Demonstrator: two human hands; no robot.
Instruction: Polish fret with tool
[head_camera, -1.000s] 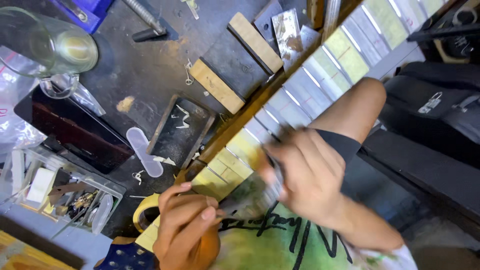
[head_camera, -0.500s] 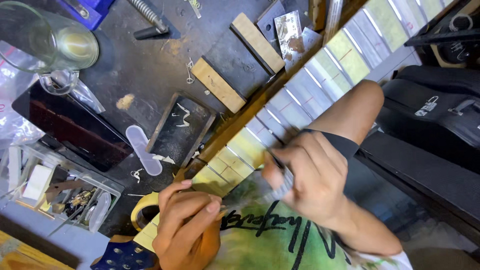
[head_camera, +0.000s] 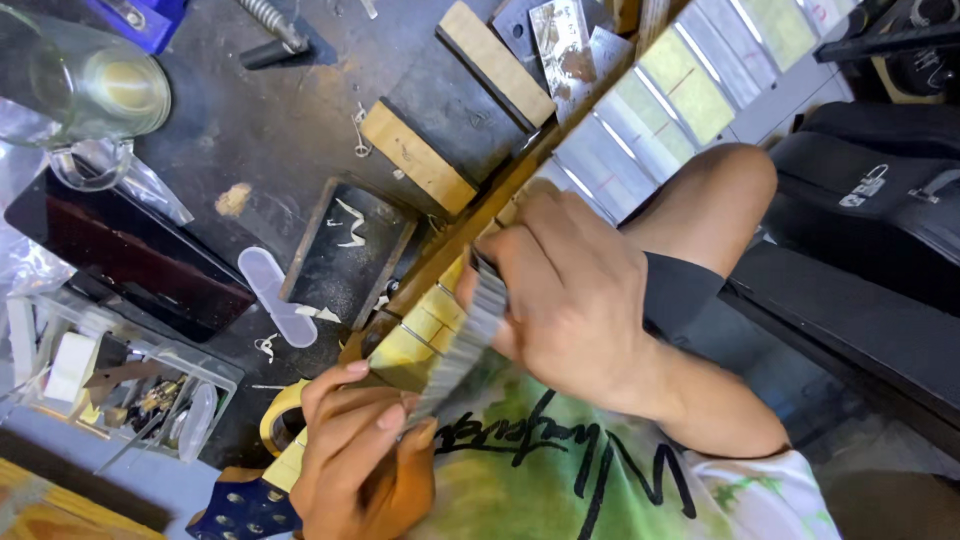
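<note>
Gripping a flat metal file (head_camera: 462, 345) at both ends: right hand (head_camera: 580, 300) closed at one o'clock, left hand (head_camera: 365, 450) pinching at seven. Since a second ago, slid lower along the taped guitar neck (head_camera: 640, 110), filing evidently continuing near the headstock (head_camera: 240, 510).

File (head_camera: 462, 350) lies across guitar neck (head_camera: 600, 140), wood blocks (head_camera: 418, 157) left on bench (head_camera: 250, 130).

Single head-worn view, looking steeply down, close above hands and workbench (head_camera: 250, 130)
</note>
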